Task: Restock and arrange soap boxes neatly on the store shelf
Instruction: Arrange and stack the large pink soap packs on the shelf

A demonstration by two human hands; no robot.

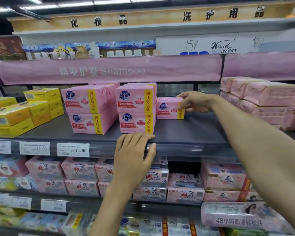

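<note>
Pink soap box [170, 108] stands set back from the shelf [186, 133] front edge, just right of the two-high stack [137, 109], long axis along that edge; right hand [195, 101] grips its right end, left hand [134, 154] rests open on the edge.

On the shelf [186, 132], a single soap box [169, 108] stands right of two two-high box stacks [136, 109], flat packs [24, 113] left of them.
</note>
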